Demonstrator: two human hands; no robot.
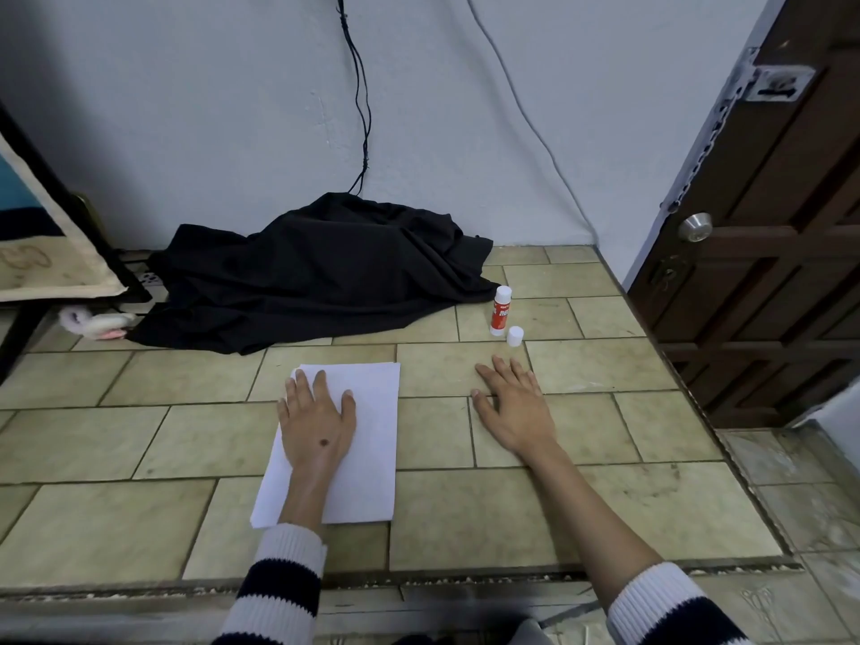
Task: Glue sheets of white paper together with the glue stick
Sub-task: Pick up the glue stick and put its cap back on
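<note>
Head view shows the left hand (318, 423) flat on the white paper sheets (367, 439), pinning them, while the empty, flat right hand (514, 409) should reach for the uncapped glue stick (501, 311) beside its cap (515, 336).

A floor (465, 514) of pale beige rectangular tiles with dark grout runs to a plain pale blue-grey wall (209, 109) at its far edge. Thin black cables (358, 86) and a grey cord (526, 114) hang down the wall. At the far right corner stands a dark brown panelled door (782, 235) with a round metal knob (695, 227). A dark-framed piece of furniture (51, 235) stands at the left edge.
</note>
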